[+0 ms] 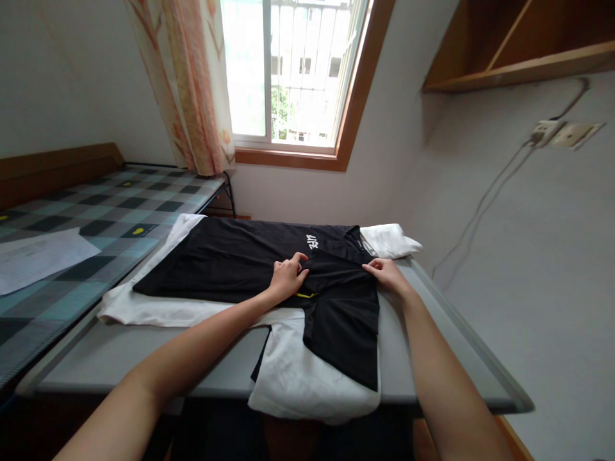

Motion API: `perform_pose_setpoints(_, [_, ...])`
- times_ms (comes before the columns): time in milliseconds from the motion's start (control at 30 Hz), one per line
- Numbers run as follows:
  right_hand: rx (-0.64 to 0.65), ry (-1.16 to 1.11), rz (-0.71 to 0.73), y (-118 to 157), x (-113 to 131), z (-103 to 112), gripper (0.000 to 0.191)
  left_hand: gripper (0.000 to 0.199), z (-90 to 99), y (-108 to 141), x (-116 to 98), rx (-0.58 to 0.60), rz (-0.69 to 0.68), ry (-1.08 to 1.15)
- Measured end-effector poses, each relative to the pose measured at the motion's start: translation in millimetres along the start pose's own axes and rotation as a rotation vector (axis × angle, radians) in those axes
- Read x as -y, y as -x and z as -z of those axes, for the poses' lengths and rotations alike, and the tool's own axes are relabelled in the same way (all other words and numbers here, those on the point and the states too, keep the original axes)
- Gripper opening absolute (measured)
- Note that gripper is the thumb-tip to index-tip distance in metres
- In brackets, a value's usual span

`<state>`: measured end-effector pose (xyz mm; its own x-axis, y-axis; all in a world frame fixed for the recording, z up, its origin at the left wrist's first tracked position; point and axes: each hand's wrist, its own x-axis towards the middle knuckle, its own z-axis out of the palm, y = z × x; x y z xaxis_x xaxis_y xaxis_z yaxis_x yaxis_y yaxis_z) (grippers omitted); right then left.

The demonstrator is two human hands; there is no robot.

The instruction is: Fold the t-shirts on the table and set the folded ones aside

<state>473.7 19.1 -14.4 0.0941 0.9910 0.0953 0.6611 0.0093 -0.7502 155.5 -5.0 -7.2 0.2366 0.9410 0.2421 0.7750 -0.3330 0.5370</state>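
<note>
A black T-shirt (pixel 230 256) with white lettering on its chest lies flat, its collar toward the right. Beneath it a white shirt (pixel 317 378) shows along the edges, and one sleeve droops over the table's near edge. My left hand (pixel 287 280) is on the black T-shirt's body below the lettering, thumb and forefinger curled on a fold of cloth. By the collar, my right hand (pixel 388 275) pinches the shoulder edge of the same T-shirt. A small yellow mark (pixel 306 295) shows on the black cloth near my left hand.
The grey table (pixel 216 358) carries the shirts. On the left stands a bed with a checked mattress (pixel 158 192) and paper sheets (pixel 43 259) on it. A curtain (pixel 192 83) hangs beside the window. Cables run down the right wall from a socket (pixel 545 132), below a wooden shelf (pixel 519 70).
</note>
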Motion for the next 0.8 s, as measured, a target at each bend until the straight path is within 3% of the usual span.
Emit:
perform_pose_setpoints(200, [-0.013,0.053,-0.013,4.5,6.5,-0.2,0.046,0.018,-0.8,3.4,-2.3,-0.088,-0.073,-0.068])
perform_pose_setpoints(300, [-0.071,0.155,-0.023,5.6,12.6,-2.8,0.042,0.016,0.2,7.8,-5.0,-0.109,-0.289,-0.077])
perform_pose_setpoints(433, [-0.086,0.190,0.009,5.6,17.4,-4.4,0.040,0.022,1.0,11.2,-5.8,0.063,-0.580,-0.011])
perform_pose_setpoints(633, [-0.090,0.213,0.021,6.0,12.8,0.2,0.038,0.041,-5.8,9.5,-1.8,0.144,-0.505,-0.078])
perform_pose_setpoints(800, [-0.075,0.222,0.011,6.1,10.5,1.4,0.037,0.045,-9.1,8.8,0.2,0.167,-0.452,-0.154])
